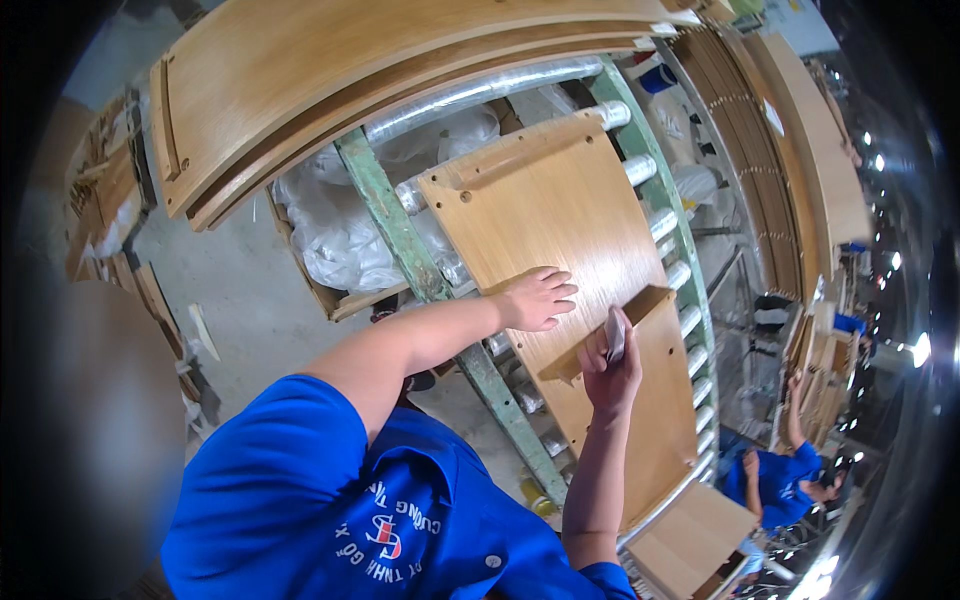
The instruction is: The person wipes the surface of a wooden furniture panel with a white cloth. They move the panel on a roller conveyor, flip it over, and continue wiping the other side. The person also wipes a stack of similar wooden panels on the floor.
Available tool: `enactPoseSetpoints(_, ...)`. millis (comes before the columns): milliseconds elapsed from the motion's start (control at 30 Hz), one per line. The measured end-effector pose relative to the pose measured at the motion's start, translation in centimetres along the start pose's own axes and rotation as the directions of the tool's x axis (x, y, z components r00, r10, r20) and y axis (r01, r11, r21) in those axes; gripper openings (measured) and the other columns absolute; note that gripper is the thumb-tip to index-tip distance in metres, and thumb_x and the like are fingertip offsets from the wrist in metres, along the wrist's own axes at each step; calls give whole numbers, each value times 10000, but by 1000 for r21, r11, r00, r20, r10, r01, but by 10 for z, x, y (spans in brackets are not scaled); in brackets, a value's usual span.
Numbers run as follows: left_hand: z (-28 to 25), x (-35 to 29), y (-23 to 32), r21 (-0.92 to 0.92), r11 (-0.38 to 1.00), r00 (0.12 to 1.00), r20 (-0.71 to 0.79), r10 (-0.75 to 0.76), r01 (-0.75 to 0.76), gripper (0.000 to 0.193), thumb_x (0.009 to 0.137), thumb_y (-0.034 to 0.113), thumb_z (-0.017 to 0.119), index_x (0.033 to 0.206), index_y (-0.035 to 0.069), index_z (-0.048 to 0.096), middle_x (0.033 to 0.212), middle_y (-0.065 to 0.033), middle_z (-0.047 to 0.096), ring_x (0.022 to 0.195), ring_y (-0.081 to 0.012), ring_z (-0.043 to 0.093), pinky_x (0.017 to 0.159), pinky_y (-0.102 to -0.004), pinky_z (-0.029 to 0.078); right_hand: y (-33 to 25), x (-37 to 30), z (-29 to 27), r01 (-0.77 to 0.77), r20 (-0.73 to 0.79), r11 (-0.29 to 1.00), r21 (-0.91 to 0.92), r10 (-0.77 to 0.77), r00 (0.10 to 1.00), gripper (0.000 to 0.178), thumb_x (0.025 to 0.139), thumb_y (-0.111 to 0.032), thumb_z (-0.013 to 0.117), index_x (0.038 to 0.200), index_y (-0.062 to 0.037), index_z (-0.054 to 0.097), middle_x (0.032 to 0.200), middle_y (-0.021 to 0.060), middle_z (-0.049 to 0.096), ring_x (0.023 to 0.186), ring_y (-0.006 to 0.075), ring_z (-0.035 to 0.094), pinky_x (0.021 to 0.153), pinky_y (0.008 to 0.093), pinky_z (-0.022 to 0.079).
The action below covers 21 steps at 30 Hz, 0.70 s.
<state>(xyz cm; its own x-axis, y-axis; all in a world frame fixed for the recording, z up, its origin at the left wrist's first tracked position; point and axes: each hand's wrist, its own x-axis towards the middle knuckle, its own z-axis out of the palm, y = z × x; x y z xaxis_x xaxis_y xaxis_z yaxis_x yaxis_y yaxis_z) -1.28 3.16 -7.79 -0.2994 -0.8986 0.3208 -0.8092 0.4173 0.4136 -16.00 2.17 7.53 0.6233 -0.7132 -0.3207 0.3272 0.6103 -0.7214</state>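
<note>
Fingers (pixel 556 292) of my left hand (pixel 530 302) lie loosely spread on the panel (pixel 570 220), pressing its face and gripping nothing. My right hand (pixel 612 375) is curled around a small grey object (pixel 616 342), whose kind I cannot tell, near the crosspiece (pixel 648 303) on the panel. The panel rests on the rollers (pixel 640 170) of a green frame (pixel 390 217); beyond it lie stacked boards (pixel 350 70).
</note>
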Motion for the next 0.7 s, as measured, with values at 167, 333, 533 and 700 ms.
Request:
enactPoseSetpoints(167, -34, -7, -16, 30, 1000, 982, 191, 0, -6, 397, 846, 370, 458, 1165, 145, 531, 1301, -60, 427, 1256, -245, 310, 1070, -435, 180, 11, 116, 78, -83, 46, 838, -539, 128, 991, 371, 900, -184, 500, 1216, 6, 456, 702, -13, 420, 521, 52, 295, 478, 204, 256)
enactPoseSetpoints(333, -16, -10, -25, -47, 998, 997, 71, -27, 30, 427, 830, 351, 469, 1177, 107, 518, 1307, -79, 402, 1295, -273, 242, 1090, -442, 136, 52, 213, 131, 129, 202, 380, -916, 157, 967, 271, 890, -192, 545, 1077, 3, 565, 787, 7, 558, 575, 56, 429, 520, 217, 360)
enactPoseSetpoints(533, -6, -11, -30, -76, 996, 999, 30, -41, 43, 432, 831, 294, 458, 1204, 79, 498, 1339, -109, 408, 1307, -298, 270, 1102, -464, 118, 80, 270, 144, 353, 287, -205, -913, 293, 912, 277, 864, -273, 564, 1005, -40, 614, 807, 124, 647, 738, 224, 628, 666, 310, 476)
enactPoseSetpoints(700, -4, -8, -35, -145, 987, 996, 69, -54, 64, 439, 841, 282, 454, 1214, 51, 474, 1345, -125, 389, 1305, -298, 259, 1099, -459, 129, 85, 291, 147, 435, 264, -445, -783, 395, 880, 240, 850, -312, 545, 888, -95, 640, 733, 135, 635, 709, 319, 620, 624, 380, 486)
